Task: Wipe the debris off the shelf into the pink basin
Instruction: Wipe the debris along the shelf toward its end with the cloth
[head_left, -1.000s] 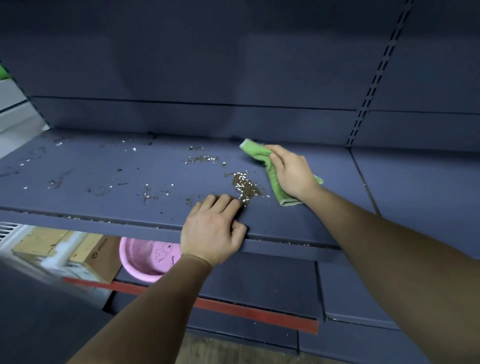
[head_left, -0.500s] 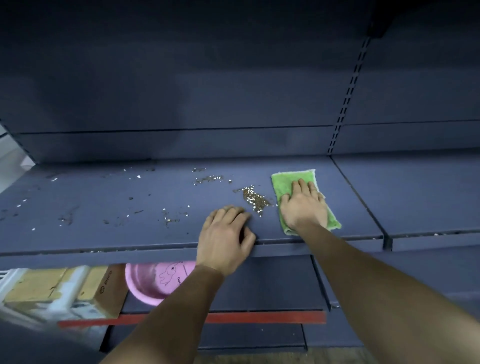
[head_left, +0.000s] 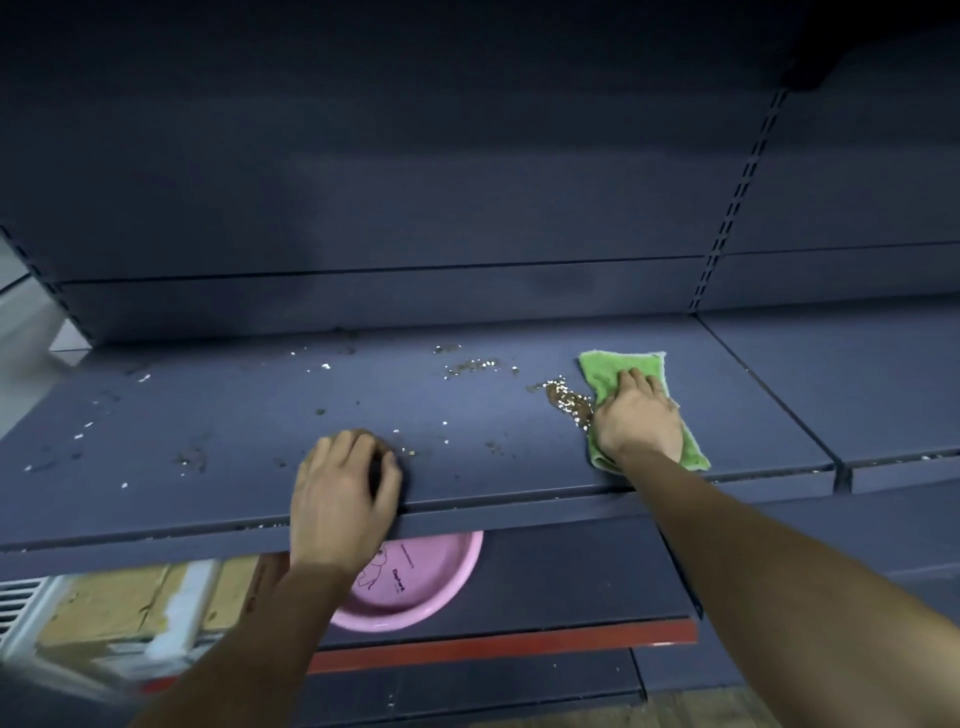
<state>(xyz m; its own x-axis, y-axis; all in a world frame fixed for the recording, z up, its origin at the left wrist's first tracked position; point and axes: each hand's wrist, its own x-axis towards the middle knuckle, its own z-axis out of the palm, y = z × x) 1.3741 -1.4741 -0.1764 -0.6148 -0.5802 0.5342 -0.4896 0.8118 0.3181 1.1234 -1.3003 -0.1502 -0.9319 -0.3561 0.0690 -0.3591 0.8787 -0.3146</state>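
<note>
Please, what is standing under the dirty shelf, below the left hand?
A pink basin stands on the lower shelf, under the dirty shelf. Only its front part shows; the shelf edge and the left hand cover the rest. Blurred cardboard boxes stand left of it.

A slotted upright (head_left: 735, 208) divides the dim blue-grey back panel (head_left: 415, 182).

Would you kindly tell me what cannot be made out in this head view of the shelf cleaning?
All in the head view:
pink basin: far part hidden by the shelf front edge, left side by the left forearm; its print is too small to read.
green cloth: middle covered by the right hand.
left hand: blurred; what lies under its curled fingers is hidden.
boxes at lower left: blurred, tops cut by the shelf.
</note>
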